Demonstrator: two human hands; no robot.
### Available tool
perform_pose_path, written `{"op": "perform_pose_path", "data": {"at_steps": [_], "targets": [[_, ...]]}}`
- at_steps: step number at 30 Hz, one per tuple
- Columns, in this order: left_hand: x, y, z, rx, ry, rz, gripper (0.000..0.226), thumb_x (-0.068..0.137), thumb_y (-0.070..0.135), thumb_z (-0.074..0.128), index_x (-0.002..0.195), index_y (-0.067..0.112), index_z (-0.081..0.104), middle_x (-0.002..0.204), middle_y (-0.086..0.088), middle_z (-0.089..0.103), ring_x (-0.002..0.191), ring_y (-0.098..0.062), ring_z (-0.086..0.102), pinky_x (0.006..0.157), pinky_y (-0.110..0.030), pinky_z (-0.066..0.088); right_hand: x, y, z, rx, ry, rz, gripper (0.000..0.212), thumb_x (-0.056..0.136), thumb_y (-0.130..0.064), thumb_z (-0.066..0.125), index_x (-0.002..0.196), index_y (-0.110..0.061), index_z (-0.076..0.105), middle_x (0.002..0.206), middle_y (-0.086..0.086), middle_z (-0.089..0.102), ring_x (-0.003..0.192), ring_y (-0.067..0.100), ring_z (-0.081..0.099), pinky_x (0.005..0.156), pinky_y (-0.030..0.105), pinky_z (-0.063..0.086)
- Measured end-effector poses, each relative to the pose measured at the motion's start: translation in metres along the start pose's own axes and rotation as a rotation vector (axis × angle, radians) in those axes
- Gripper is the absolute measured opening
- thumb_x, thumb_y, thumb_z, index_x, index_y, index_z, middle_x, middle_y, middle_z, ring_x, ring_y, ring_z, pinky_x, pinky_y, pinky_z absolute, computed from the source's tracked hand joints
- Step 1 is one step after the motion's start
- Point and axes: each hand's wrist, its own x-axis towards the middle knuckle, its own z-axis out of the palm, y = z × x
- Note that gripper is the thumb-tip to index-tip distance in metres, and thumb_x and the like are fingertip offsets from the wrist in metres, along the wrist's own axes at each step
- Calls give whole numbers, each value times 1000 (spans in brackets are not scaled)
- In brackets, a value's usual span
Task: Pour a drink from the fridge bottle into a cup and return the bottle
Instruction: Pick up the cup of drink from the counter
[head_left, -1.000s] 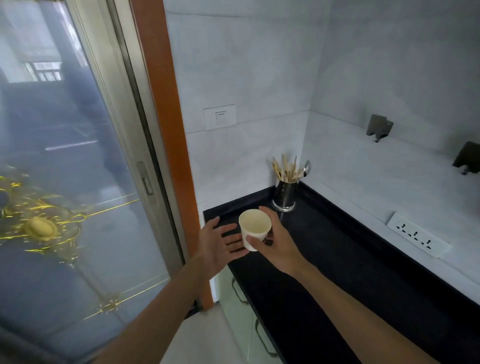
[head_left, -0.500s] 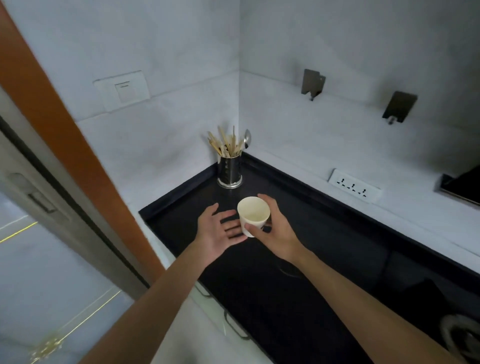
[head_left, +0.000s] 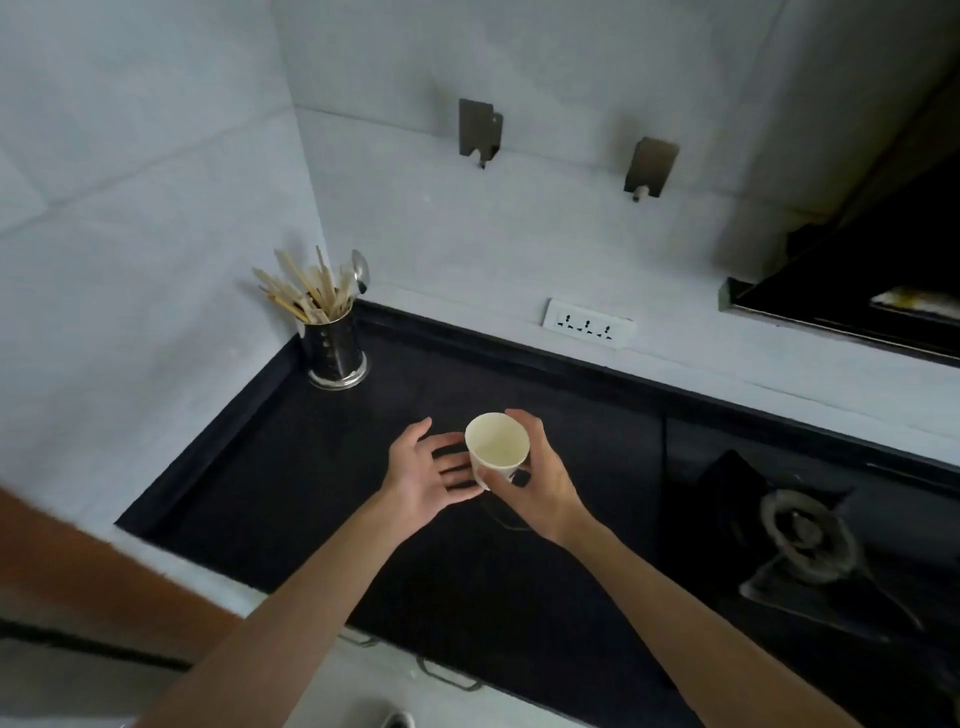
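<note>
A cream paper cup (head_left: 496, 445) is held upright and empty above the black countertop (head_left: 311, 467). My right hand (head_left: 540, 480) grips its side, thumb in front and fingers curled round the back. Just left of the cup is my left hand (head_left: 423, 475), palm up with fingers spread and straight, fingertips close to the cup's base. No bottle and no fridge are in view.
A steel holder of chopsticks and a spoon (head_left: 332, 332) stands in the counter's back left corner. A gas burner (head_left: 805, 540) lies to the right, a wall socket strip (head_left: 587, 325) behind, and a range hood (head_left: 857, 291) overhangs at the far right. Two wall hooks (head_left: 480, 130) are above.
My view has swung right and down, away from the glass door to the counter and stove. Both hands and the cup keep the same pose relative to each other.
</note>
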Motion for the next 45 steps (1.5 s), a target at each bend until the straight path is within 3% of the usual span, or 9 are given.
{"op": "perform_pose_path", "data": {"at_steps": [3, 7, 13, 22, 27, 34, 45], "targets": [[5, -1, -9, 46, -32, -53, 52, 100, 46, 40, 119, 1, 59, 126, -31, 60, 116, -47, 57, 94, -62, 45, -12, -1, 10, -21, 56, 43, 65, 85, -37, 75, 130, -48, 30, 125, -25, 49, 116, -2, 51, 88, 15, 49], [12, -4, -24, 91, -48, -118, 53, 100, 46, 40, 123, 2, 58, 128, -30, 59, 118, -48, 56, 97, -63, 44, -25, 3, 28, -18, 118, 118, 64, 84, -38, 75, 128, -51, 29, 124, -24, 50, 115, -1, 52, 87, 20, 52], [19, -15, -44, 181, -64, -187, 53, 100, 46, 39, 124, 3, 57, 128, -28, 60, 117, -46, 57, 96, -61, 45, -45, 15, 57, -17, 182, 169, 65, 84, -33, 76, 134, -34, 35, 125, -17, 51, 114, 2, 54, 85, 20, 53], [28, -29, -66, 222, -37, -249, 54, 101, 45, 38, 128, 3, 55, 129, -27, 59, 121, -44, 55, 107, -61, 39, -60, 29, 84, 21, 241, 262, 64, 83, -33, 78, 132, -36, 36, 124, -22, 51, 115, 0, 53, 88, 20, 53], [32, -31, -79, 205, -16, -247, 52, 102, 43, 38, 125, 1, 57, 122, -27, 62, 114, -40, 59, 99, -54, 44, -61, 35, 99, 47, 287, 268, 63, 82, -30, 79, 132, -30, 41, 124, -19, 53, 115, 6, 56, 87, 25, 54], [39, -30, -97, 184, 34, -259, 53, 101, 44, 39, 125, 2, 59, 123, -27, 64, 119, -41, 58, 111, -56, 38, -62, 47, 115, 24, 266, 305, 67, 81, -28, 80, 134, -30, 39, 125, -19, 51, 117, -4, 51, 89, 10, 47], [43, -28, -99, 261, -2, -238, 49, 102, 42, 37, 123, 5, 62, 123, -23, 66, 121, -37, 58, 112, -53, 38, -55, 63, 125, 21, 263, 376, 70, 78, -26, 82, 132, -30, 37, 123, -13, 53, 117, 6, 54, 90, 25, 53]]}}
